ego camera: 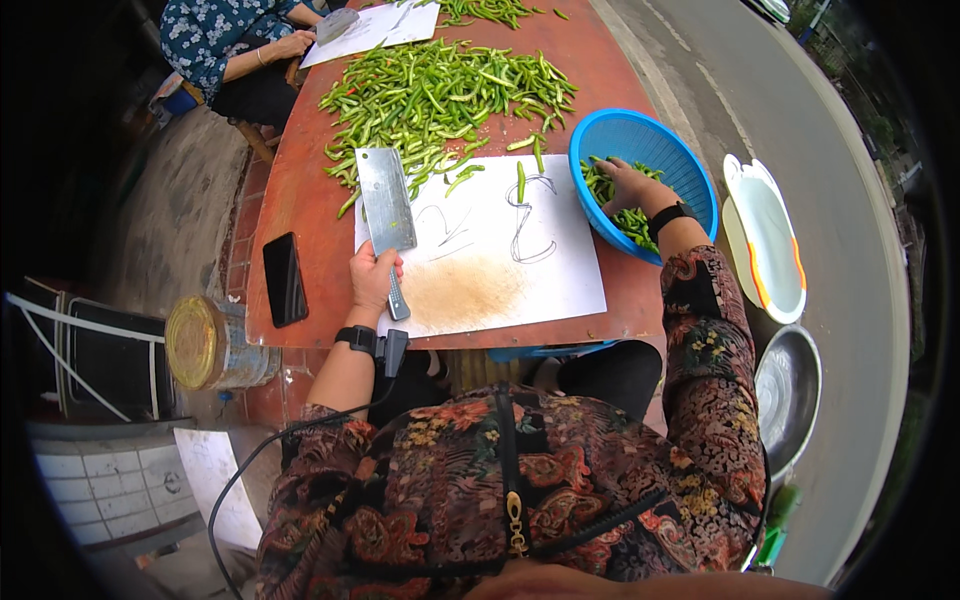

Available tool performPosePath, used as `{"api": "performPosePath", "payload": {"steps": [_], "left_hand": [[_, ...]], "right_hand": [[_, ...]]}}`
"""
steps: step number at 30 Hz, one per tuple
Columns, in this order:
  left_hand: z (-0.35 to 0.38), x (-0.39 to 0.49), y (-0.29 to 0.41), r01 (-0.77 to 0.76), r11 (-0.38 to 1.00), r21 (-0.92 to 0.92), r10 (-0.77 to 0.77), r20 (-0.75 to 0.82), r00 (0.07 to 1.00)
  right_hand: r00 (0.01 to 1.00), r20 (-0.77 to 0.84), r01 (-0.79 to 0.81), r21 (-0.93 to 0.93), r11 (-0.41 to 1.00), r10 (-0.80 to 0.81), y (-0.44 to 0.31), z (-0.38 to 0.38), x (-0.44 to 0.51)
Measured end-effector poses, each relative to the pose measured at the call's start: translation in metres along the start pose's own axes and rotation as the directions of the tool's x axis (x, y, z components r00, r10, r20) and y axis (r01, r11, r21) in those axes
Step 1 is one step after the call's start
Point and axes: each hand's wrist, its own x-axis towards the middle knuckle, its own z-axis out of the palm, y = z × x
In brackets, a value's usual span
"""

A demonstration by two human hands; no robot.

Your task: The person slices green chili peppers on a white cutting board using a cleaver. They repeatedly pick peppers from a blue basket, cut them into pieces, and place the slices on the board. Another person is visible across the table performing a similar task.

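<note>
The handle of a steel cleaver [385,206] is gripped in my left hand [370,279]. Its blade points away from me over the left side of a white cutting board [484,225]. This board has scribbled dark lines and a worn brown patch near me. My right hand [628,186] reaches into a blue plastic basket [641,129], fingers spread over the green chili peppers [636,225] inside; its fingertips are partly hidden. One green pepper [520,182] lies apart on the board. Beyond, a large heap of green peppers [446,94] spills onto the board's far edge.
A smartphone [285,279] lies left on the red table [315,217]. Across it, a co-worker's hand [291,45] is at another cleaver [337,26] and white board [394,26]. A metal can [196,341] stands left; a white plastic tub [765,232] and metal basin [786,397] are right.
</note>
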Motion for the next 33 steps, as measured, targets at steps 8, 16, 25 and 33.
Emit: {"api": "performPosePath", "payload": {"steps": [8,16,25,33], "left_hand": [[-0.001,0.002,-0.005,-0.008,1.0,0.0,0.008,0.019,1.0],[-0.005,0.002,-0.011,-0.11,0.983,0.144,0.106,0.035,0.994],[-0.001,0.005,-0.018,-0.098,0.99,0.098,0.095,0.035,0.995],[-0.001,0.005,-0.019,-0.11,0.984,0.141,0.108,0.019,0.994]], "right_hand": [[0.995,-0.024,-0.094,0.152,0.984,0.098,0.015,0.004,0.011],[0.912,-0.403,0.088,0.023,0.996,-0.071,0.064,0.034,0.056],[0.833,-0.547,0.225,0.48,0.848,0.088,0.124,0.026,0.072],[0.783,-0.621,0.349,0.464,0.814,0.018,0.109,0.018,0.065]]}}
